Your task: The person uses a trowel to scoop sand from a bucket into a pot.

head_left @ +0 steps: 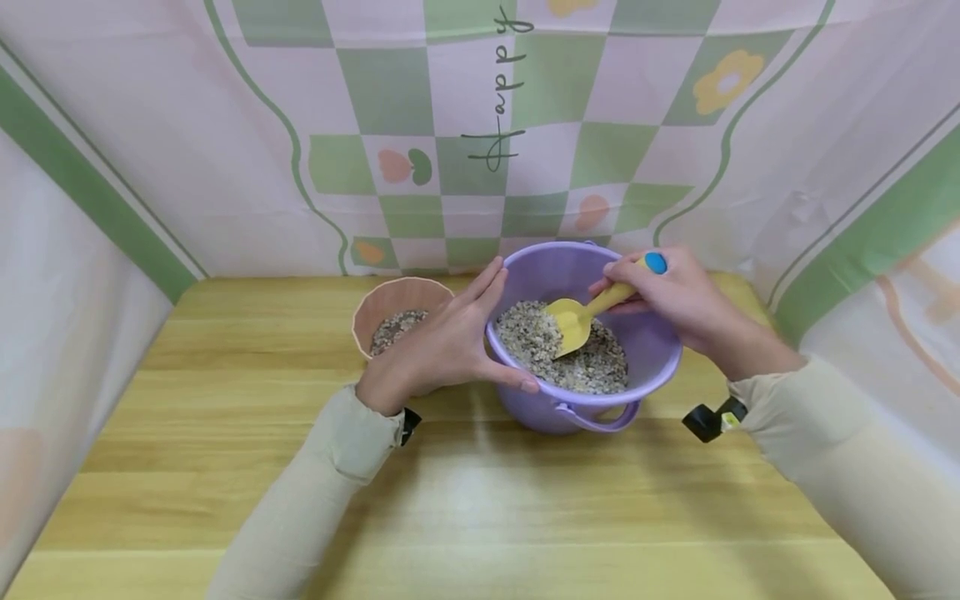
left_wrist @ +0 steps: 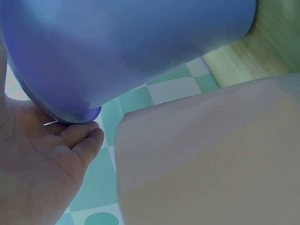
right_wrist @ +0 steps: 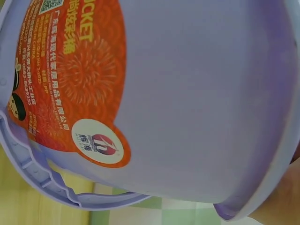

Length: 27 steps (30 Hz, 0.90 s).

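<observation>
Head view: right fingers (head_left: 633, 271) clasp scoop (head_left: 573, 323), looks light, stiff, handle (head_left: 611, 297) best hold; left hand (head_left: 453, 346), fingers extended, against bucket (head_left: 536, 412), probably heavy with gravel (head_left: 528, 333).

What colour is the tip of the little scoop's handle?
The handle tip is blue, on a yellow scoop; the head view shows it best.

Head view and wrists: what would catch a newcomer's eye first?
The purple bucket, right of centre on the wooden table, the left hand against its rim. The right hand holds a yellow scoop against the speckled grains inside. In the right wrist view, an orange-red label stands out on the bucket.
</observation>
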Tool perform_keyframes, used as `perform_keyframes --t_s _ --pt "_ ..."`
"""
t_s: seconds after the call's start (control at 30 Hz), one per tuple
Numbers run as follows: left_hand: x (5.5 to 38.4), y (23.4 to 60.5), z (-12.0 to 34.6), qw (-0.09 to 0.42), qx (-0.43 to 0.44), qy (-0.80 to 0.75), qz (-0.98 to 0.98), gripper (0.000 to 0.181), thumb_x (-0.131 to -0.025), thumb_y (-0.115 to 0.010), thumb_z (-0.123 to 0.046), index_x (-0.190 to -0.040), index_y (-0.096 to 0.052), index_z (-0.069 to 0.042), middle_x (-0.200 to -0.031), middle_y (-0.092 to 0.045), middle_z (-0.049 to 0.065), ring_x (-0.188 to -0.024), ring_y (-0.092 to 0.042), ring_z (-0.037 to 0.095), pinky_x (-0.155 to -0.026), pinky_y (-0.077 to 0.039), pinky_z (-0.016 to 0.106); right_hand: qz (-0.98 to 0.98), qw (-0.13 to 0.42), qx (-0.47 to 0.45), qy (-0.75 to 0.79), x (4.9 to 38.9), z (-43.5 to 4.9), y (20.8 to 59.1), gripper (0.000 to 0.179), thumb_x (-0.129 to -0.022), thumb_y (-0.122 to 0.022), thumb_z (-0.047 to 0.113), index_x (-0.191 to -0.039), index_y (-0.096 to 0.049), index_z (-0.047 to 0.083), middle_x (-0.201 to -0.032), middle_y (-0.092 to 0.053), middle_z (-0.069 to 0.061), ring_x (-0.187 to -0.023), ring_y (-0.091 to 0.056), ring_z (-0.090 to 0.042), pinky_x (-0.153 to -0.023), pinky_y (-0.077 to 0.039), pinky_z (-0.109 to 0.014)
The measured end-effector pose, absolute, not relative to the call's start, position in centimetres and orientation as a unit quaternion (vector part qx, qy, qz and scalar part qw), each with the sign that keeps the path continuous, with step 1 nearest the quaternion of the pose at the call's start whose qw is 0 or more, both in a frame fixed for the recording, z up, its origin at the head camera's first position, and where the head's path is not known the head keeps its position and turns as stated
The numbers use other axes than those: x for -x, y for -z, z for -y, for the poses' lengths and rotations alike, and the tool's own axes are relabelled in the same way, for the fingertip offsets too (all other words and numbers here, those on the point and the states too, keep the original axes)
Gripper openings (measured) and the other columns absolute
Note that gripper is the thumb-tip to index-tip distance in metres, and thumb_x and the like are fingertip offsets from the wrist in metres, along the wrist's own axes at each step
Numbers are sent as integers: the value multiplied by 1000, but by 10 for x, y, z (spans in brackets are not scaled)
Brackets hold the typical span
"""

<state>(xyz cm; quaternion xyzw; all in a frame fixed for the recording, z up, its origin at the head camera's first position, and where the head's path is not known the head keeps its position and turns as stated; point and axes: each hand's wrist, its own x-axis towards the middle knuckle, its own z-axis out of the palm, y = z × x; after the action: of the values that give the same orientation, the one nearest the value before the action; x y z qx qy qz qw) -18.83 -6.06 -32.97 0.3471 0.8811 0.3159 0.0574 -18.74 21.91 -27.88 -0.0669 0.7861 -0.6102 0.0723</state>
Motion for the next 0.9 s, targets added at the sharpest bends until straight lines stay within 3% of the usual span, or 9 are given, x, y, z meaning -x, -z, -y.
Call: perform_keyframes --t_s 0.63,0.9 --pt "189 332 60 52 -345 -316 -882 142 -59 -72 -84 -160 -3 -11 -164 14 -7 -146 -26 29 -110 -39 38 -768 69 66 633 187 -217 282 22 -101 -57 10 -94 -73 -3 -89 -74 -18 -82 -74 -29 -74 -58 -36" --pt "189 332 60 46 -348 -316 -882 142 -59 -72 -83 -160 -4 -10 -165 13 -6 -145 -28 30 -109 -39 39 -756 82 60 646 188 -216 282 24 -101 -56 8 -96 -68 -12 -89 -74 -20 -82 -74 -30 -74 -58 -36"
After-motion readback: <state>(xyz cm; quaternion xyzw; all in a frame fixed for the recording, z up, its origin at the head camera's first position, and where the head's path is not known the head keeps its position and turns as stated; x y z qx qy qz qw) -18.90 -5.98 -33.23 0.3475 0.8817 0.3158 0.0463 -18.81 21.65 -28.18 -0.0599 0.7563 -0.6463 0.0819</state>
